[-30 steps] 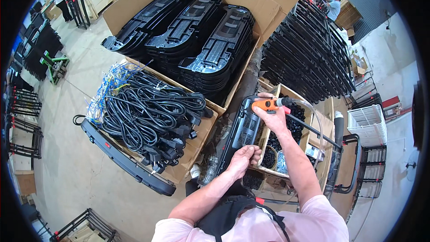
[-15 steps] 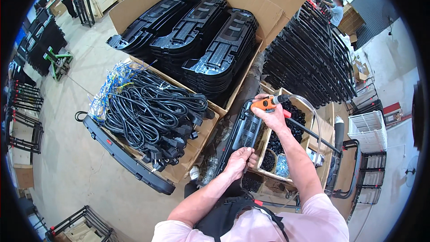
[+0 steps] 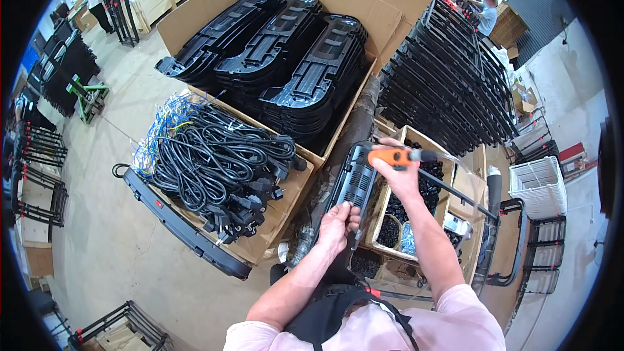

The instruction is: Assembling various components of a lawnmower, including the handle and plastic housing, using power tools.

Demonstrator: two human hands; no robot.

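Observation:
An orange power screwdriver (image 3: 394, 157) lies across my right hand (image 3: 398, 177), which is closed around it; its dark end is smeared by motion and points right. Below it, a long black plastic housing with slotted vents (image 3: 357, 179) rests on a wrapped dark roll. My left hand (image 3: 334, 226) is closed in a pinch over the near end of this housing. Whatever its fingertips hold is too small to make out. Right of the housing stands a wooden tray (image 3: 372, 242) with small black parts (image 3: 430, 190) and bluish screws (image 3: 408, 239) in its compartments.
To the left, coiled black power cords (image 3: 214, 156) lie piled on cardboard behind a curved black strip (image 3: 182, 227). Farther back, a carton (image 3: 383, 23) holds stacked black plastic shells (image 3: 305, 75). Black metal frames (image 3: 448, 78) and a white basket (image 3: 536, 185) stand right.
My right hand has swung the screwdriver so that it lies more level, with its dark end lower. My left hand has shifted slightly up and left in the picture, still pinched at the housing.

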